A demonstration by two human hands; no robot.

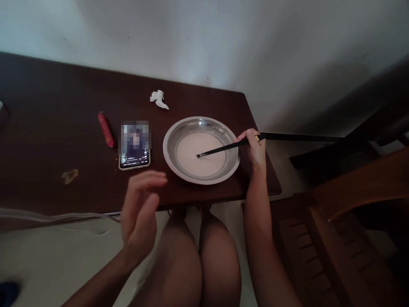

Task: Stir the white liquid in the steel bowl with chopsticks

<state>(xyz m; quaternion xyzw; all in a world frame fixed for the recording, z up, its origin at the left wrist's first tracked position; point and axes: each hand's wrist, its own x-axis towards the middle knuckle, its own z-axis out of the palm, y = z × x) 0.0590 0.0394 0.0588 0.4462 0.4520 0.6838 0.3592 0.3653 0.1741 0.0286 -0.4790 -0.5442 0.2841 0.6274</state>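
Observation:
A round metal bowl [171, 138] with pale whitish liquid stands near the right end of a dark wooden table [47, 140]. My right hand [254, 148] rests at the bowl's right rim, closed on black chopsticks [220, 149] whose tips dip into the liquid. My left hand [140, 211] hovers in front of the table's near edge, fingers spread, holding nothing. A phone [134, 145] with a lit screen lies left of the bowl.
A red sausage-like stick [106, 129] lies left of the phone. A crumpled white tissue [159, 99] sits behind the bowl, near the pale wall. Wooden furniture [345, 204] stands at the right. My knees are under the table's edge.

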